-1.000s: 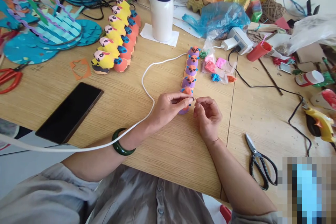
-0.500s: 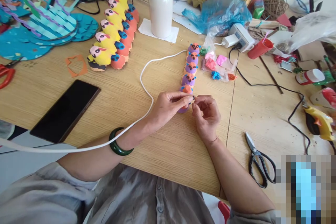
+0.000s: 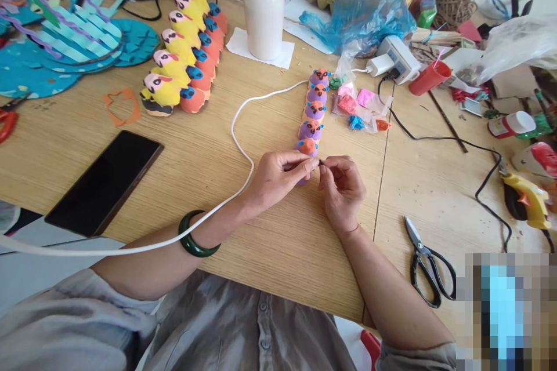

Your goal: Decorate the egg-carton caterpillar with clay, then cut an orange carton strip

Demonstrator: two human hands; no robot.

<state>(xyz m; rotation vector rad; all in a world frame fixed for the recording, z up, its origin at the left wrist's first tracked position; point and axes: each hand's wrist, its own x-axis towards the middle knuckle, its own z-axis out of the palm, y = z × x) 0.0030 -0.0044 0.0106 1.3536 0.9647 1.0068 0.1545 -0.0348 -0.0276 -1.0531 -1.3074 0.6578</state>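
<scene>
My left hand (image 3: 281, 178) and my right hand (image 3: 343, 191) meet over the near end of a purple egg-carton strip (image 3: 311, 130). Between their fingertips is a tiny black piece of clay (image 3: 321, 163), with thumb and forefinger of each hand closed at it. Orange caps, blue side bits and dark marks decorate the strip's bumps; its nearest bump is mostly hidden behind my left fingers. Right of the strip lie small lumps of coloured clay (image 3: 347, 104) in clear wrap.
A white cable (image 3: 232, 127) crosses the table and my left forearm. Around me lie a phone (image 3: 104, 182), scissors (image 3: 429, 266), a glue gun (image 3: 526, 200), a white bottle (image 3: 263, 17), yellow carton figures (image 3: 162, 90) and a power strip (image 3: 402, 64).
My right fingertips have closed in on the black piece, which shows a little more between the hands. The whole view has shifted slightly; the table's things lie as before.
</scene>
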